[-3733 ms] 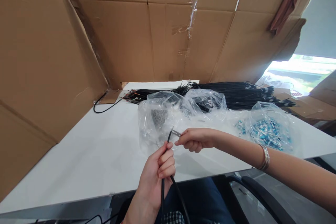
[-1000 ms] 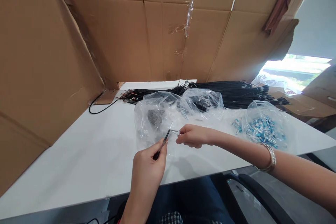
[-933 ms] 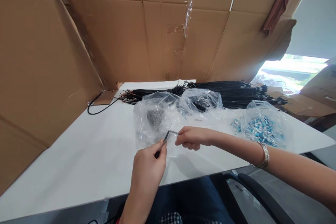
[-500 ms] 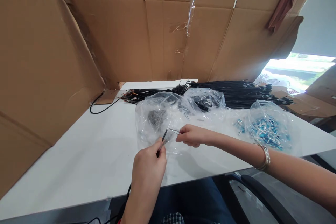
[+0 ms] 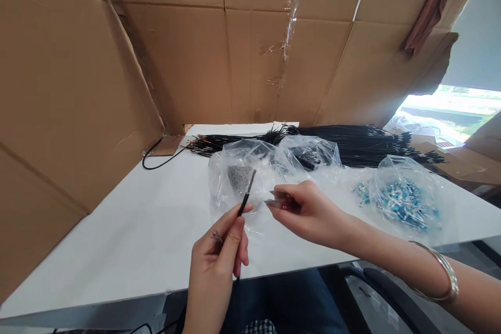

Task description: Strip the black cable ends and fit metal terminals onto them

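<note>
My left hand (image 5: 221,250) pinches a thin black wire (image 5: 246,195) between thumb and forefinger; its bare tip points up and away over the white table (image 5: 136,240). A few centimetres to the right, my right hand (image 5: 309,214) grips a small silver metal piece with a red part (image 5: 278,200), its end pointing left at the wire tip without touching it. Just behind both hands lies a clear plastic bag (image 5: 238,175) with small grey metal parts inside. The wire's lower length drops past the table edge out of sight.
A large bundle of black wires (image 5: 352,141) lies along the back of the table. A second clear bag (image 5: 309,151) and a bag of blue parts (image 5: 403,198) sit to the right. Cardboard walls (image 5: 78,88) close off the left and back. A chair arm (image 5: 383,292) is below right.
My right hand has pulled back toward me and turned palm-side in, with the metal piece now apart from the wire tip. My left hand has lowered slightly, leaving more wire sticking up.
</note>
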`<state>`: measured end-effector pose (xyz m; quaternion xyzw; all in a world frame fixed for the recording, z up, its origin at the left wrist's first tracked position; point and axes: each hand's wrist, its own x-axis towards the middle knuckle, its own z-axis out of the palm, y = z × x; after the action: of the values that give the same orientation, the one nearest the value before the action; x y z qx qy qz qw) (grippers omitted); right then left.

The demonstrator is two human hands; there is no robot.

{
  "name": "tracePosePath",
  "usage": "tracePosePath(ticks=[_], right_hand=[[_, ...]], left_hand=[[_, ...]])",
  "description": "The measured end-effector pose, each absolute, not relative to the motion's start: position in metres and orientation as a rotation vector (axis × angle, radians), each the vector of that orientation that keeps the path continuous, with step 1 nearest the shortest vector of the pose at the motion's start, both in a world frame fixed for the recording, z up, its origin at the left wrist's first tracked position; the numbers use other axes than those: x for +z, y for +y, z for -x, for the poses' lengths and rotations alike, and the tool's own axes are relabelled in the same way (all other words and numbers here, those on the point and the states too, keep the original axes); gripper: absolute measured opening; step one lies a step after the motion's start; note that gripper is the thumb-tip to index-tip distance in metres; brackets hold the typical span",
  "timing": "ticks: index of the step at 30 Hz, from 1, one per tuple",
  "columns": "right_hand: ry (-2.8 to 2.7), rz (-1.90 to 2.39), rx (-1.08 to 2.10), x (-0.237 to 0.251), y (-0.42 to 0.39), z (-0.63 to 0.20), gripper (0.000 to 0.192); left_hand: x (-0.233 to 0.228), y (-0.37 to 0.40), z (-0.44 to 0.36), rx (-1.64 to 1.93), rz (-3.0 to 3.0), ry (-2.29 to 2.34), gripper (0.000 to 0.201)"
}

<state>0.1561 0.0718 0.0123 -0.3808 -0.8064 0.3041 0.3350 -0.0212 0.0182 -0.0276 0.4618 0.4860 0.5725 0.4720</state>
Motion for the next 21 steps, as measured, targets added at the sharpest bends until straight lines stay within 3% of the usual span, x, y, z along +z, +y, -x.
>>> tracePosePath(ticks=[7, 21], right_hand=[[-2.134, 0.954, 0.804, 0.026, 0.055, -0.15, 0.023], [-2.169, 1.07, 0.528, 0.029, 0.056, -0.155, 0.027]], left_hand=[[-0.036, 0.015, 0.02, 1.383, -1.14, 1.003, 0.021], [-0.022, 0.01, 0.008, 1.505, -1.341, 1.291, 0.023]])
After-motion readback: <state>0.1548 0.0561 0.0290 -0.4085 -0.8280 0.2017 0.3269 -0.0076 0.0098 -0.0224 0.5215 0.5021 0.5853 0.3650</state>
